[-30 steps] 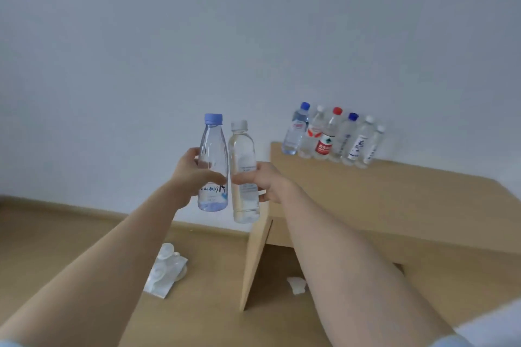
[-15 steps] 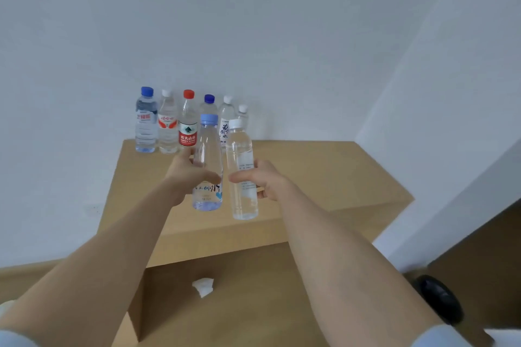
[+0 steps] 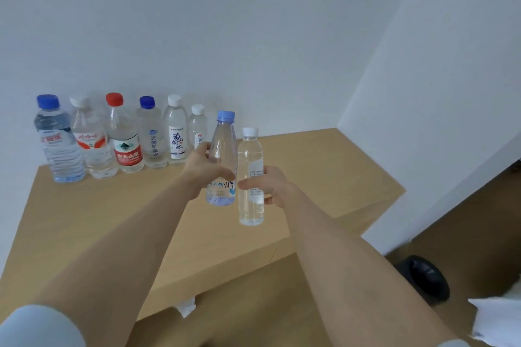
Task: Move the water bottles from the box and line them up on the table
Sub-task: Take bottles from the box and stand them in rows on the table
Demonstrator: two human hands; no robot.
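Note:
My left hand grips a clear bottle with a light-blue cap, held upright above the wooden table. Beside it, my right hand holds a taller clear bottle with a white cap, also upright and off the tabletop. The two bottles almost touch. A row of several bottles with blue, white and red caps stands along the wall at the table's back left, ending just left of my held bottles. The box is not in view.
White walls close the table's back and right side. A dark round object lies on the floor at the right, below the table's corner. A white scrap lies under the table's front edge.
The view has swung right and closer to the table. Both hands have carried their bottles over the tabletop, near the right end of the row.

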